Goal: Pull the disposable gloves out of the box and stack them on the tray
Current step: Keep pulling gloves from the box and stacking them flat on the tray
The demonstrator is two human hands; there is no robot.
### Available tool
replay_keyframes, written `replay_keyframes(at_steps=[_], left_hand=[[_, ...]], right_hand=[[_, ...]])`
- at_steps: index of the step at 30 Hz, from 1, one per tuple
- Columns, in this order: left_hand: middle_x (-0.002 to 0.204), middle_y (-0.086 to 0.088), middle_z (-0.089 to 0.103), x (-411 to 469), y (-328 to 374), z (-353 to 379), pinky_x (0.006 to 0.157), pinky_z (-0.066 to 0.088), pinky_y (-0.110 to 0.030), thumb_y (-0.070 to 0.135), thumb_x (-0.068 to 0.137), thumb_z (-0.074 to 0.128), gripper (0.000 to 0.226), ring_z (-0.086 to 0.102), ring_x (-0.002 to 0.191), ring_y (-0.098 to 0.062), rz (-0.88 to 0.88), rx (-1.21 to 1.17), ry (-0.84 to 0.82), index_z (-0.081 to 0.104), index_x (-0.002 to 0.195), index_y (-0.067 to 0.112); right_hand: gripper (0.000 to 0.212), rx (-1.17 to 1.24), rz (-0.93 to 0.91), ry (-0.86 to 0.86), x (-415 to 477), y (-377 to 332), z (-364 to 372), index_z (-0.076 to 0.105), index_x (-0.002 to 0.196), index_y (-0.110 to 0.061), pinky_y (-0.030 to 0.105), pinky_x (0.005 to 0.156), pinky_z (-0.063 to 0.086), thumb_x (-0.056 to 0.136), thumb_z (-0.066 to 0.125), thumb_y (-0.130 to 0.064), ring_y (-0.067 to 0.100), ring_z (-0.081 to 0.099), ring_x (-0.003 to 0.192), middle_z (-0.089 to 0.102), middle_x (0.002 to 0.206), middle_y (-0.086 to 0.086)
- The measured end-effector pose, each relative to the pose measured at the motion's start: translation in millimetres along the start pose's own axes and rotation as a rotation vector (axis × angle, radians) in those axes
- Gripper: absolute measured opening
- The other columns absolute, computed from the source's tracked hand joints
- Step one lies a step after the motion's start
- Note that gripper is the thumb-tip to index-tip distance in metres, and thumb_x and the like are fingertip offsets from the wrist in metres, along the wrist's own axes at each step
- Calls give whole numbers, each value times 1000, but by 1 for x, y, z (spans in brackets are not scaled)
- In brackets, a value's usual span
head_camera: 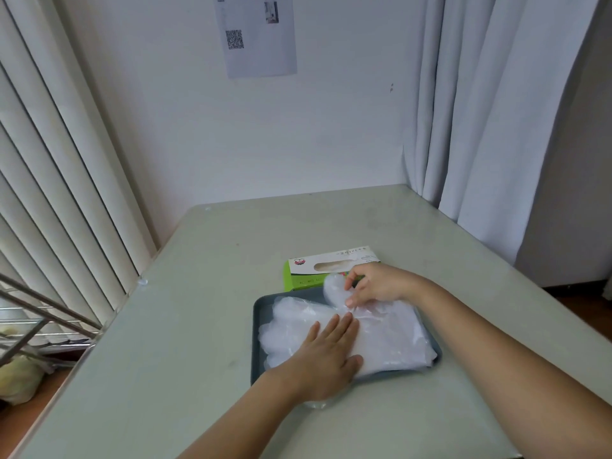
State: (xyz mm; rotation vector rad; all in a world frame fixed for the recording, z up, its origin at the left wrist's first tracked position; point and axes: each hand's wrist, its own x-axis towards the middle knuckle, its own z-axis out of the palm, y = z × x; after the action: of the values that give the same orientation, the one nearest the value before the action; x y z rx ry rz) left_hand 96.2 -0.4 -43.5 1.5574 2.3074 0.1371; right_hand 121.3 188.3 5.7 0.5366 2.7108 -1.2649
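Head view: left hand flat, fingers straight, pressing gloves on tray, right hand pinching glove thumb; slippery stack may slide.

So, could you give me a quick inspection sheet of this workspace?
Surface: pale, glossy table.
Job's things: green glove box behind the grey tray; clear gloves stacked on the tray.
Clutter: nothing seen.
Grips: left hand presses flat on the gloves; right hand pinches the top glove.
Cables: nothing seen.
Surroundings: blinds on the left, curtain on the right, QR-code sheet on the wall.
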Motion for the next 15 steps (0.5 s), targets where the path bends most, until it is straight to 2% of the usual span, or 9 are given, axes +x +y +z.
replay_keyframes(at_steps=[2, 5, 10, 15], left_hand=[[160, 3, -16, 0, 0, 0, 115, -14, -31, 36, 105, 23, 61, -16, 147, -11, -1, -16, -3, -9, 154, 19], [161, 3, -13, 0, -1, -3, 116, -12, -30, 36, 105, 24, 61, -13, 147, -11, -12, -82, 4, -7, 154, 18], [161, 4, -11, 2, -5, -10, 115, -12, -30, 44, 104, 23, 63, -11, 147, -10, -46, -112, 50, -4, 154, 18], [161, 3, -11, 7, -11, -15, 114, -16, -30, 48, 103, 23, 67, -13, 147, -10, -31, 14, 111, -4, 154, 16]], right_hand=[[23, 32, -75, 25, 2, 1, 3, 60, 88, -18, 24, 72, 48, 77, 77, -6, 10, 61, 69, 67, 77, -2], [20, 33, -131, 100, 5, 5, 5, 61, 83, -17, 17, 61, 43, 78, 75, -4, 8, 58, 64, 65, 72, -3], [20, -15, -113, 150, 7, 14, 9, 59, 81, -18, 11, 59, 42, 80, 71, -3, 7, 56, 63, 61, 71, -3], [19, -31, -103, 210, 12, 16, 10, 58, 82, -19, 6, 56, 40, 81, 69, -3, 5, 55, 63, 59, 74, -3]])
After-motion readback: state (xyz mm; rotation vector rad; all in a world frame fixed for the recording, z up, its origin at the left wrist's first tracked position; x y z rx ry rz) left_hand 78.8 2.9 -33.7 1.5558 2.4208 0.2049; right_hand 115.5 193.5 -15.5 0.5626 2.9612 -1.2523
